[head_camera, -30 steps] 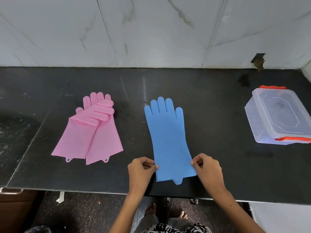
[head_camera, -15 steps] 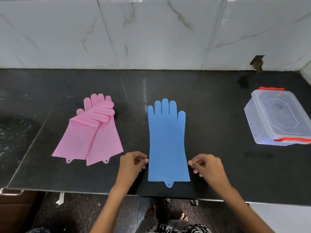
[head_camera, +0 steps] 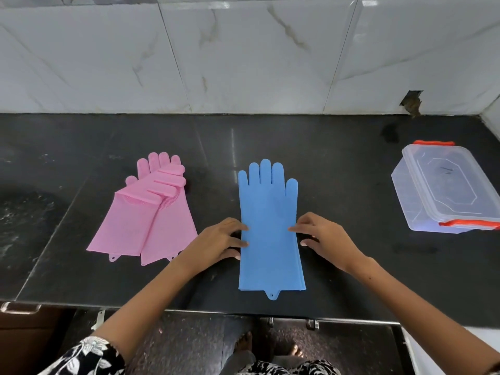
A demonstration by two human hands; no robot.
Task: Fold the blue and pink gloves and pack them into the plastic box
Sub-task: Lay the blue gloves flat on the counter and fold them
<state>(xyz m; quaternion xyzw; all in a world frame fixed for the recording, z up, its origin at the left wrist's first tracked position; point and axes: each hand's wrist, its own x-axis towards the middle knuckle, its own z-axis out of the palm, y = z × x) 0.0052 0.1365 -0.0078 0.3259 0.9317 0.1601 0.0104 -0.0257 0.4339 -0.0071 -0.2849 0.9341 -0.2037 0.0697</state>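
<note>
The blue gloves (head_camera: pixel 270 226) lie flat and stacked on the black counter (head_camera: pixel 338 171), fingers pointing to the wall, cuff near the front edge. My left hand (head_camera: pixel 216 242) rests at their left edge with fingertips touching it, fingers apart. At the right edge, my right hand (head_camera: pixel 322 236) touches the blue gloves the same way. Two pink gloves (head_camera: pixel 146 212) lie overlapped to the left, untouched. The clear plastic box (head_camera: pixel 443 190) with red clips stands at the far right, its lid on.
A white marble-tiled wall (head_camera: pixel 243 58) backs the counter. The counter's front edge (head_camera: pixel 243 312) runs just below the blue cuff. A darker rough patch sits at the far left (head_camera: pixel 24 212).
The blue gloves were straightened to point at the wall. Both hands let go of the cuff corners and moved up to the gloves' middle, one on each side.
</note>
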